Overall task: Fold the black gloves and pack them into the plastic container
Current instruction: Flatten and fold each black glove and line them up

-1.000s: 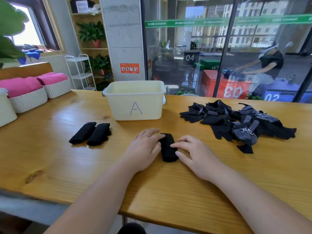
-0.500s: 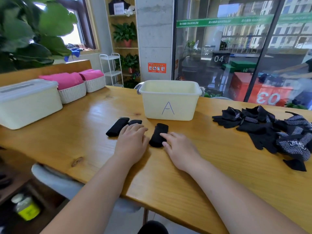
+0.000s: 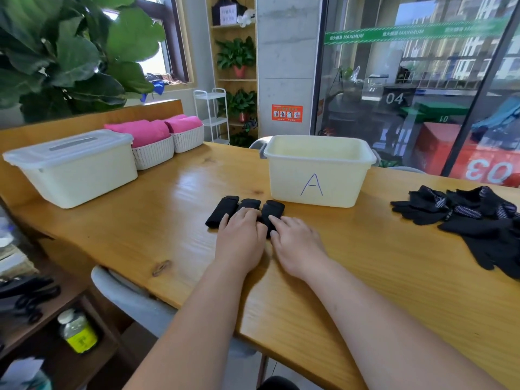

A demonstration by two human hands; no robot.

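Both hands palm down on the wooden table (image 3: 365, 291), in from the near edge, side by side, nearly touching.

Left hand (image 3: 241, 243): fingers straight and close together, lying over the near end of the middle folded glove (image 3: 250, 203). Pressing, not gripping.

Right hand (image 3: 296, 244): fingers straight, slightly spread, index fingertip on the near end of the right folded glove (image 3: 273, 210). Not pinching either.

Three folded black gloves sit in a row just past my knuckles, side by side and touching, long axes pointing towards the far edge. The left folded glove (image 3: 221, 211) is clear of both hands.

Plastic container (image 3: 318, 175), cream, marked "A", open top, stands just beyond the right folded glove, near the far edge. I can't tell what's in it; the bottom is hidden from here.

Pile of unfolded black gloves (image 3: 472, 220) lies at the right edge, well apart from the container.

Lidded white bin (image 3: 73, 170) is at the left edge. Two white baskets (image 3: 153, 154) holding pink towels (image 3: 140, 132) sit beyond it, towards the far-left corner.
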